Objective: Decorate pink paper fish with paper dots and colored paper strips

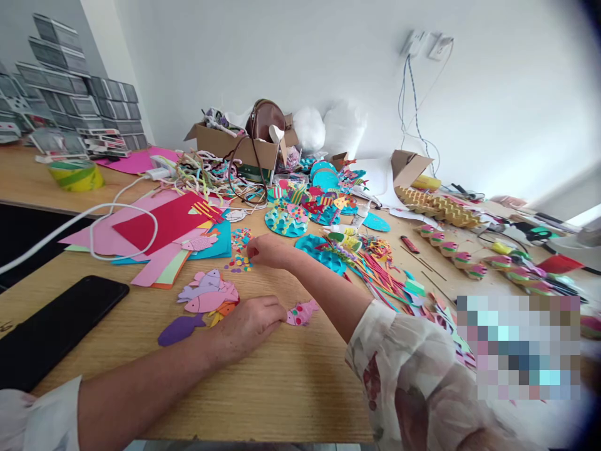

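Note:
My left hand (256, 324) rests on the table, its fingers together at the head of a pink paper fish (303, 312) with red and green dots. Beyond it, my right hand (271, 252) reaches over a small pile of coloured paper dots (241, 262). Its fingers are drawn together and point down at the dots; what is between them is hidden. Left of my left hand lie several cut-out paper fish: a pink fish (206, 302) among lilac and orange ones, and a purple fish (182, 328) nearest my forearm.
A black phone (61, 326) lies at left, near coloured paper sheets (154, 222) and a white cable (157, 228). Behind stand blue decorated pieces (286, 219) and a cardboard box (216, 143). Glue bottles (345, 241) and paper strips (375, 269) lie at right.

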Tool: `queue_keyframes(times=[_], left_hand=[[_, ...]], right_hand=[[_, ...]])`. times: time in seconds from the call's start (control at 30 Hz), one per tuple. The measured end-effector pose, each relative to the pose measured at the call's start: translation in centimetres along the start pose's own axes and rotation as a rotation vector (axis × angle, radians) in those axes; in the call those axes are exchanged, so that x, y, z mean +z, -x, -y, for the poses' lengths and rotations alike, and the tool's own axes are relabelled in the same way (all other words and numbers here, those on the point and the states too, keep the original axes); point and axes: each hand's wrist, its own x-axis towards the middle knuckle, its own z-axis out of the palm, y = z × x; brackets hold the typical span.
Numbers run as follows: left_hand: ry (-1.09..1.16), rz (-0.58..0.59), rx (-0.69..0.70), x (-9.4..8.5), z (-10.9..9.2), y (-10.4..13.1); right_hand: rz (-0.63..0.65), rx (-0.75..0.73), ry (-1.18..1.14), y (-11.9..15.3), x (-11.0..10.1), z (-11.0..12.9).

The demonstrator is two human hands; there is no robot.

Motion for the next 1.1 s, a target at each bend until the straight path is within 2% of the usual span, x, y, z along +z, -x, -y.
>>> queue_keyframes(times=[0.23, 0.43, 0.57, 0.73, 0.8, 0.97, 1.1], left_hand=[[0.001, 0.002, 0.001, 0.0, 0.2, 0.1], [0.101, -0.013, -0.067, -0.4, 0.0, -0.1], [0.283, -0.093, -0.229, -0.9, -0.1, -0.4], [0.61, -0.257, -0.553, -1.9, 0.6, -0.9], [0.736, -0.328, -0.639, -2.3, 1.0, -1.1], [0.939, -0.517, -0.682, -3.0, 1.5, -1.2], [0.99, -0.553, -0.721, -3.2, 1.7, -1.2]], right_hand=[[0.025, 0.06, -0.056, 0.0, -0.4, 0.5], [0.04, 0.123, -0.238, 0.8, -1.1, -0.1], [0.027, 0.138, -0.456, 0.8, -0.6, -1.3], [-0.004, 0.159, -0.749, 1.5, -0.4, -2.0], [-0.008, 0.15, -0.851, 2.1, -0.6, -1.9], [-0.015, 0.091, -1.037, 4.2, -1.3, -0.9], [-0.026, 0.061, -1.09, 5.2, -1.3, 0.0]])
